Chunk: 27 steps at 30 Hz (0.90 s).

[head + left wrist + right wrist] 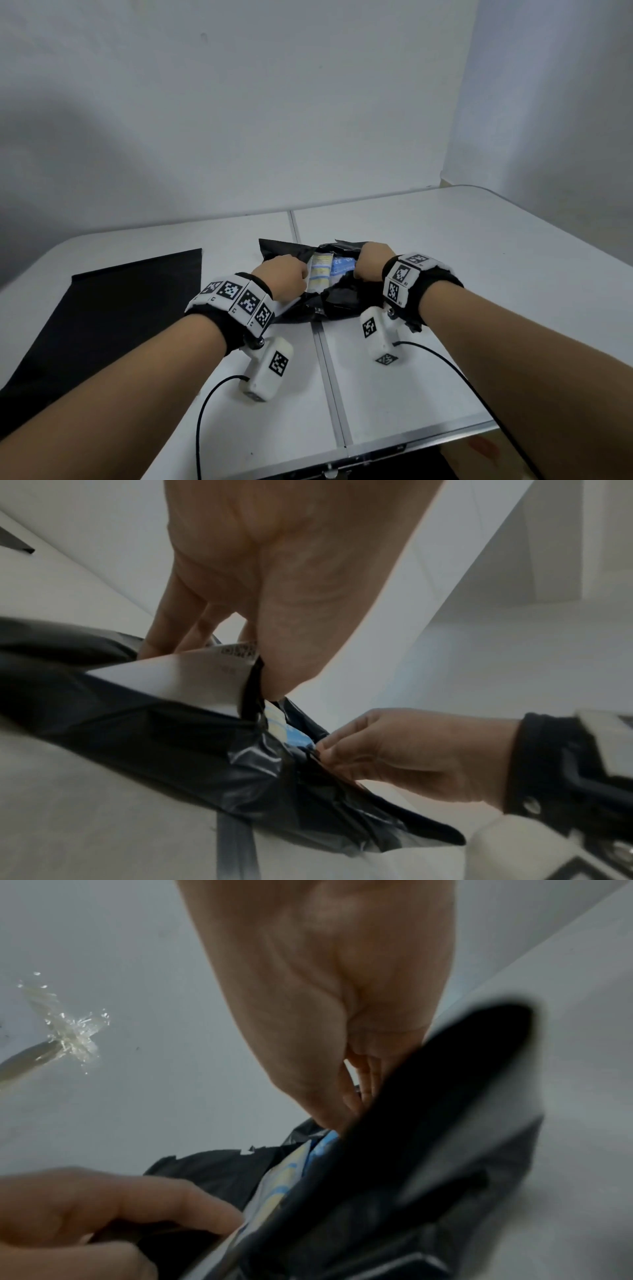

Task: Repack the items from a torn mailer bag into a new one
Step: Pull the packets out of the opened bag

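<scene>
A torn black mailer bag (337, 301) lies crumpled at the table's middle, ripped open along its top. Inside shows a packet (325, 272) printed in white, blue and yellow. My left hand (286, 275) pinches the left flap of the torn bag (164, 718), which carries a white shipping label (192, 677). My right hand (371, 262) grips the right flap of the bag (428, 1123), and the two flaps are held apart over the packet (284, 1183). A new black mailer bag (113, 308) lies flat at the left.
The white folding table (462, 274) has a metal seam (329, 370) running from front to back under the torn bag. A white wall (274, 102) stands close behind. Cables (205, 411) trail from both wrist cameras toward the front edge.
</scene>
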Each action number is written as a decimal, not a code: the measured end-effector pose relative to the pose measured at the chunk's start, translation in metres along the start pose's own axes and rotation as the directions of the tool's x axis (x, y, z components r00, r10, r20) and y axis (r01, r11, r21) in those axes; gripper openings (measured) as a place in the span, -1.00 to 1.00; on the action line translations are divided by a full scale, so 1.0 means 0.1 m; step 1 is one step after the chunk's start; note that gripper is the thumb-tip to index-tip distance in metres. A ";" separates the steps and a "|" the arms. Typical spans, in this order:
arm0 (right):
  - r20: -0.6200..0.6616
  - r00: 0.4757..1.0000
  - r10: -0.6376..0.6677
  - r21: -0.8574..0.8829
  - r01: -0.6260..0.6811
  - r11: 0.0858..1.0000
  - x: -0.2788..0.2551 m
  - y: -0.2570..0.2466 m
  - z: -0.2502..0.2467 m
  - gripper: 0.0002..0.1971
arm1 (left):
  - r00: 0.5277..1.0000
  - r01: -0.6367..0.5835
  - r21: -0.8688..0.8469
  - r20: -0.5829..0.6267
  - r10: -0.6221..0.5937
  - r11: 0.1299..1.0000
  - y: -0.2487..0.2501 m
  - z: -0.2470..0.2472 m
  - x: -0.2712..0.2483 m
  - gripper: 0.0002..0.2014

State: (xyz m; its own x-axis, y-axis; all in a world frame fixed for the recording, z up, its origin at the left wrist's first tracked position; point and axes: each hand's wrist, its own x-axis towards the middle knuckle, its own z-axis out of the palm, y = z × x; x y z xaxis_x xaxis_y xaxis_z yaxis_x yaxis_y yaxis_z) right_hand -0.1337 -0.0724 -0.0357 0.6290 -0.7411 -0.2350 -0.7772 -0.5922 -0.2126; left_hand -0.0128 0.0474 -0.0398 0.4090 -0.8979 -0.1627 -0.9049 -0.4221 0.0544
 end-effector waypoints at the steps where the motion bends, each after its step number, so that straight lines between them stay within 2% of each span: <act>1: -0.020 1.000 0.004 0.015 -0.004 1.000 0.05 0.00 0.02 -0.74 | 1.000 -0.008 -0.005 0.001 0.008 1.000 0.01 0.00 0.00 -0.85; 5: -0.036 0.998 -0.051 0.093 0.054 0.994 0.12 -0.05 0.04 -0.64 | 0.999 -0.024 -0.042 0.025 0.025 0.999 -0.02 0.02 0.02 -0.71; 7: -0.006 0.998 -0.064 0.092 0.065 0.994 0.12 -0.09 0.03 -0.68 | 0.999 -0.026 -0.076 0.032 0.028 0.997 -0.05 0.01 0.02 -0.63; 8: 0.012 0.996 -0.083 0.088 0.082 0.993 0.12 -0.11 0.02 -0.71 | 0.999 -0.020 -0.109 0.023 0.023 0.994 -0.09 0.00 0.03 -0.58; 10: 0.061 0.994 -0.088 0.057 0.085 0.995 0.15 -0.14 0.00 -0.64 | 0.999 -0.009 -0.236 -0.039 0.000 0.972 -0.16 -0.04 0.02 -0.46; 12: 0.054 0.996 -0.075 0.047 0.072 0.996 0.21 -0.16 -0.02 -0.65 | 0.992 0.026 -0.448 -0.099 -0.079 0.894 -0.26 -0.07 0.05 -0.38; 14: 0.054 0.998 -0.012 0.076 0.007 0.997 0.26 -0.15 -0.06 -0.62 | 0.973 0.128 -0.627 -0.069 -0.218 0.769 -0.36 -0.09 0.10 -0.35; 16: 0.099 0.995 -0.007 0.139 -0.007 0.990 0.26 -0.14 -0.13 -0.61 | 0.943 0.265 -0.682 0.036 -0.330 0.682 -0.49 -0.06 0.15 -0.34; 19: 0.155 0.987 -0.030 0.309 -0.020 0.951 0.32 -0.11 -0.18 -0.65 | 0.916 0.388 -0.664 0.201 -0.347 0.640 -0.62 0.03 0.18 -0.30; 21: 0.178 0.984 -0.020 0.348 -0.044 0.937 0.33 -0.09 -0.14 -0.69 | 0.917 0.390 -0.649 0.209 -0.339 0.654 -0.64 0.06 0.20 -0.26; 23: 0.199 0.980 0.004 0.419 -0.089 0.904 0.40 -0.05 -0.05 -0.66 | 0.919 0.381 -0.678 0.207 -0.334 0.629 -0.67 0.09 0.23 -0.16; 26: 0.204 0.979 0.029 0.560 -0.141 0.817 0.47 -0.06 0.02 -0.68 | 0.921 0.358 -0.752 0.188 -0.341 0.553 -0.75 0.14 0.28 0.01; 27: 0.208 0.978 0.035 0.583 -0.153 0.798 0.47 -0.07 0.03 -0.68 | 0.917 0.350 -0.796 0.182 -0.356 0.493 -0.76 0.15 0.29 0.00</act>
State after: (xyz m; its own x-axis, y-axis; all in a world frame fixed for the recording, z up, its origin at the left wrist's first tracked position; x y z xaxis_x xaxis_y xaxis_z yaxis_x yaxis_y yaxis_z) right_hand -0.0987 -0.1020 -0.0482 0.5913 -0.6796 -0.4342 -0.7056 -0.1752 -0.6866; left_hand 0.0657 0.0555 -0.0637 0.6758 -0.6499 -0.3478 -0.2098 -0.6219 0.7545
